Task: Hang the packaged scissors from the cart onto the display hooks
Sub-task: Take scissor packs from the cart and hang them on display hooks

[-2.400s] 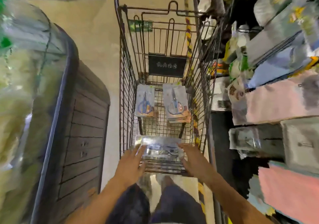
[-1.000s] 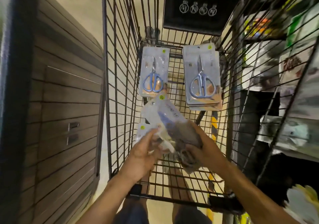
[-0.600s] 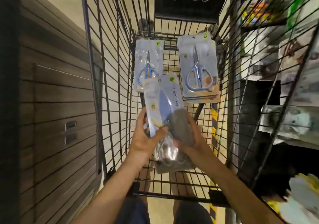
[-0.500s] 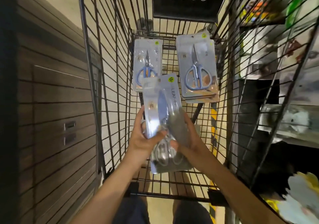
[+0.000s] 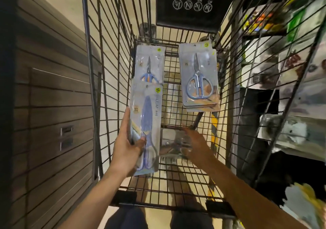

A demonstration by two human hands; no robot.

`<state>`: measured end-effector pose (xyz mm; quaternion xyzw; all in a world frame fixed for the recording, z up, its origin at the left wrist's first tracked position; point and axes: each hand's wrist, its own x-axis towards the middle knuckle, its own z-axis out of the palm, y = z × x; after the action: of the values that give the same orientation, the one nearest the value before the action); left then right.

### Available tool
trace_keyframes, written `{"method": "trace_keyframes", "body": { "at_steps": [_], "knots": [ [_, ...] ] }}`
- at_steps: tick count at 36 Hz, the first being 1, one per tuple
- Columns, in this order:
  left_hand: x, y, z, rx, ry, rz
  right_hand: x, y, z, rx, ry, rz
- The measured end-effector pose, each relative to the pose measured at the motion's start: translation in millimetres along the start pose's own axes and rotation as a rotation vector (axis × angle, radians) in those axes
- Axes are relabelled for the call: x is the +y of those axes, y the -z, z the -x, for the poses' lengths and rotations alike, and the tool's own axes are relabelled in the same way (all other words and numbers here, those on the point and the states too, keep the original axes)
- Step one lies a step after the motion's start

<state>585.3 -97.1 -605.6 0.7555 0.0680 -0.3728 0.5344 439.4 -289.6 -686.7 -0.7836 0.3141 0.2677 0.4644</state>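
Now the left hand grips one scissors pack upright above the cart, thumb across its front, while the right hand reaches with fingers spread toward a clear pack on the cart floor, not yet holding it. Best pinch that pack by an edge and stack it squarely; two more piles lie beyond.

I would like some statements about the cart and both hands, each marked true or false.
1. The left hand grips a scissors package. True.
2. The right hand holds that same package. False: it reaches toward another package low in the cart.
3. The cart holds no other scissors. False: a stack of packages lies further in.
4. The held package has a yellow sticker. True.
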Motion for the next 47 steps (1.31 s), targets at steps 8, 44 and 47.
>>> {"method": "trace_keyframes", "body": {
  "at_steps": [8, 44, 47],
  "knots": [
    [-20, -1, -6, -0.011, 0.022, -0.045, 27, -37, -28, 0.013, 0.182, 0.359],
    [152, 20, 90, 0.067, -0.199, -0.158, -114, 108, 130, 0.177, 0.162, -0.597],
    [190, 33, 119, 0.071, -0.321, -0.206, -144, 133, 164, 0.29, 0.219, -0.727]
  ]
}}
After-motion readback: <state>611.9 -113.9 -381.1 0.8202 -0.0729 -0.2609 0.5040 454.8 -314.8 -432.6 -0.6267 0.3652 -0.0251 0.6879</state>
